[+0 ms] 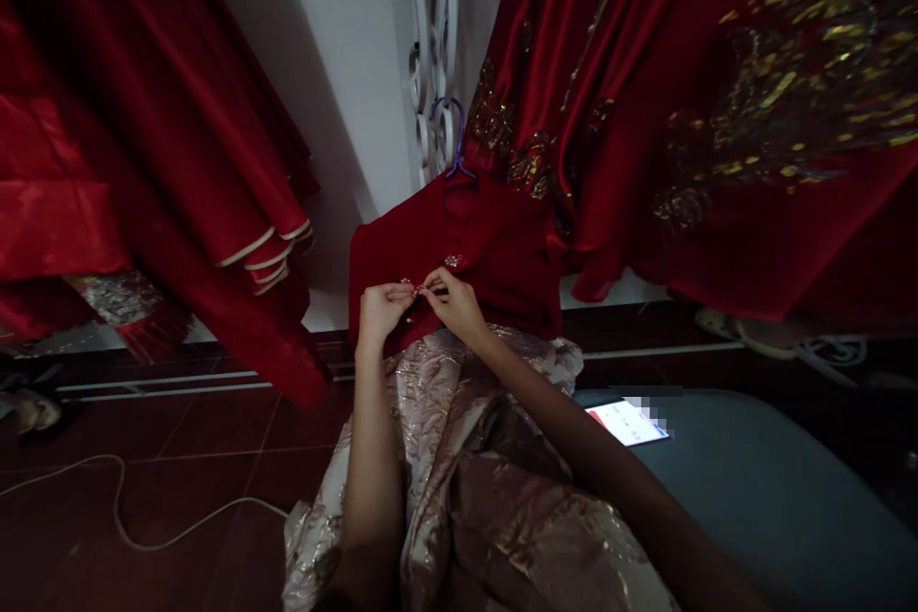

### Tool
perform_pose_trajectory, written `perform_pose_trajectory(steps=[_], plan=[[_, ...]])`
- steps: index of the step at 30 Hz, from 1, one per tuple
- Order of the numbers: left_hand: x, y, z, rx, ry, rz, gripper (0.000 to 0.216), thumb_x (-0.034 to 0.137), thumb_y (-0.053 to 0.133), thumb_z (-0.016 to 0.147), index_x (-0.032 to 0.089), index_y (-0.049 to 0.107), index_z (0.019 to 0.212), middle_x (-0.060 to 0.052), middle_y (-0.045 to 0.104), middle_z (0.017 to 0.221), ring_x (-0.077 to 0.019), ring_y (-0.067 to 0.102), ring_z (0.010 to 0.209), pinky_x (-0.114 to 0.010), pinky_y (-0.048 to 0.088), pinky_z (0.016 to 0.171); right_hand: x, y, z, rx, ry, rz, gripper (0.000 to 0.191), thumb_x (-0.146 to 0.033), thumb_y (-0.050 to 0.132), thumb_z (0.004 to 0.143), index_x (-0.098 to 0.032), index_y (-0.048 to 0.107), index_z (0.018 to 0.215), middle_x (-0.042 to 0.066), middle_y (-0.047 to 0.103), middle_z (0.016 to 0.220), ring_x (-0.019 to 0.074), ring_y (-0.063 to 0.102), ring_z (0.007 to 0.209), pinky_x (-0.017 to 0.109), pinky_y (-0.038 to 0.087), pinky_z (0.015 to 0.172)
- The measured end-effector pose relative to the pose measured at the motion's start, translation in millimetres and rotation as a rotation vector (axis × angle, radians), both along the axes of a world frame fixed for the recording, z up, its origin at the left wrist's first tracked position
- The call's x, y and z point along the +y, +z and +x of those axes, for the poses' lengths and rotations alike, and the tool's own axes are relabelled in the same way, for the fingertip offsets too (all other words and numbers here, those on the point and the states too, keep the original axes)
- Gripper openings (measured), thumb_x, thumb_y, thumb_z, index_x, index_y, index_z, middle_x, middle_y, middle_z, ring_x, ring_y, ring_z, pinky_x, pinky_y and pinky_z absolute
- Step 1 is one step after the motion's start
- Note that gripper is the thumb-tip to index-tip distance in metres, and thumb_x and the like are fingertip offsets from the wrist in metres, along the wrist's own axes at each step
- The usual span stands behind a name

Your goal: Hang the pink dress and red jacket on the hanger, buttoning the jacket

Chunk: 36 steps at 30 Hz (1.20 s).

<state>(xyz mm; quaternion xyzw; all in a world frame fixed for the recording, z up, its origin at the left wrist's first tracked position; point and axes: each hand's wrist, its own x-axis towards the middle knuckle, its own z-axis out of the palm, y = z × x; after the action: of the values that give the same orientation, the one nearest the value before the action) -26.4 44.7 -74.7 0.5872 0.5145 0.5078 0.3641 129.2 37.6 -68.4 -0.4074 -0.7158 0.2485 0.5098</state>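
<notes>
Both your hands are pinched together on one small clasp (414, 288) at the front of the red jacket (494, 249), which hangs from a purple hanger (450, 139): left hand (382, 304), right hand (453, 299). Risk, as I judge it: tug too hard and the jacket slips its hanger, or the clasp tears. A lit phone (625, 422) sits near your right arm; an elbow could knock it.
</notes>
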Motion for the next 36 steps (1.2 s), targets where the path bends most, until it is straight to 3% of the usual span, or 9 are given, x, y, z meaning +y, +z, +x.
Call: perform_pose_trajectory(steps=[5, 10, 13, 17, 21, 25, 30, 33, 36], plan=[[-7.0, 7.3, -0.7, 0.182, 0.055, 0.091, 0.015, 0.021, 0.066, 0.068, 0.016, 0.072, 0.08, -0.006, 0.072, 0.078, -0.0163, 0.068, 0.073, -0.026, 0.053, 0.07, 0.0, -2.0, -3.3, -0.011, -0.048, 0.027, 0.004, -0.022, 0.051, 0.081, -0.02, 0.053, 0.084, 0.002, 0.063, 0.086, 0.0126, 0.063, 0.08, 0.024, 0.054, 0.068], [-3.0, 3.9, -5.1, 0.061, -0.027, 0.082, 0.017, 0.019, 0.062, 0.072, 0.014, 0.066, 0.087, -0.007, 0.071, 0.083, -0.0142, 0.067, 0.076, -0.026, 0.053, 0.072, -1.0, 7.9, 0.0, -0.022, -0.011, -0.015, 0.008, -0.02, 0.053, 0.08, -0.019, 0.059, 0.085, 0.003, 0.067, 0.087, 0.0134, 0.065, 0.081, 0.027, 0.055, 0.075], [-6.6, 3.3, -14.0, 0.009, -0.14, 0.001, 0.027, 0.012, 0.061, 0.069, 0.013, 0.058, 0.096, -0.007, 0.068, 0.084, -0.012, 0.065, 0.074, -0.025, 0.052, 0.071, -13.6, 18.8, 24.5, -0.067, 0.117, -0.136, 0.013, -0.02, 0.056, 0.079, -0.018, 0.065, 0.087, 0.004, 0.07, 0.089, 0.0147, 0.067, 0.083, 0.031, 0.054, 0.08], [-15.1, 2.0, -21.4, 0.21, -0.303, -0.112, 0.04, 0.013, 0.073, 0.056, 0.015, 0.057, 0.092, -0.003, 0.064, 0.083, -0.0103, 0.061, 0.07, -0.022, 0.049, 0.066, -31.6, 31.3, 79.2, -0.024, 0.194, -0.411, 0.023, -0.029, 0.056, 0.082, -0.017, 0.068, 0.098, 0.008, 0.07, 0.094, 0.0165, 0.068, 0.077, 0.03, 0.058, 0.067], [-12.6, -4.9, -8.7, 0.44, -0.238, -0.125, 0.043, 0.027, 0.08, 0.049, 0.017, 0.058, 0.084, 0.0, 0.06, 0.073, -0.0121, 0.057, 0.064, -0.022, 0.043, 0.059, -34.3, 34.5, 115.9, -0.151, 0.185, -0.569, 0.025, -0.032, 0.055, 0.082, -0.018, 0.071, 0.095, 0.008, 0.071, 0.092, 0.0156, 0.068, 0.068, 0.025, 0.055, 0.056], [-9.8, -5.5, 8.9, 0.576, -0.087, -0.004, 0.029, 0.02, 0.076, 0.05, 0.02, 0.056, 0.071, 0.0, 0.059, 0.067, -0.0134, 0.054, 0.061, -0.023, 0.039, 0.06, -32.1, 23.0, 113.9, -0.37, 0.276, -0.445, 0.022, -0.031, 0.062, 0.075, -0.023, 0.072, 0.093, 0.004, 0.071, 0.092, 0.0179, 0.067, 0.079, 0.026, 0.053, 0.064], [-21.9, 15.9, 21.2, 0.645, 0.009, 0.104, 0.017, 0.025, 0.07, 0.061, 0.02, 0.055, 0.067, -0.001, 0.059, 0.063, -0.015, 0.055, 0.06, -0.024, 0.038, 0.062, -26.6, 8.2, 98.8, -0.497, -0.027, -0.277, 0.023, -0.027, 0.065, 0.072, -0.02, 0.066, 0.094, 0.005, 0.068, 0.079, 0.0158, 0.063, 0.07, 0.025, 0.047, 0.062], [-25.4, 22.3, 28.1, 0.58, -0.047, 0.167, 0.013, 0.025, 0.065, 0.065, 0.019, 0.057, 0.073, 0.001, 0.058, 0.062, -0.0125, 0.055, 0.059, -0.023, 0.038, 0.061, -20.4, 1.5, 95.5, -0.552, -0.098, -0.22, 0.023, -0.024, 0.067, 0.069, -0.019, 0.062, 0.091, 0.003, 0.064, 0.075, 0.0136, 0.06, 0.067, 0.022, 0.043, 0.061], [-20.8, 12.7, 32.7, 0.518, -0.239, 0.122, 0.019, 0.018, 0.066, 0.061, 0.018, 0.06, 0.08, 0.003, 0.059, 0.064, -0.0098, 0.055, 0.059, -0.02, 0.039, 0.058, -14.4, -7.2, 93.2, -0.558, -0.122, -0.182, 0.018, -0.026, 0.067, 0.069, -0.019, 0.061, 0.084, 0.001, 0.061, 0.072, 0.0119, 0.057, 0.065, 0.021, 0.04, 0.058]])
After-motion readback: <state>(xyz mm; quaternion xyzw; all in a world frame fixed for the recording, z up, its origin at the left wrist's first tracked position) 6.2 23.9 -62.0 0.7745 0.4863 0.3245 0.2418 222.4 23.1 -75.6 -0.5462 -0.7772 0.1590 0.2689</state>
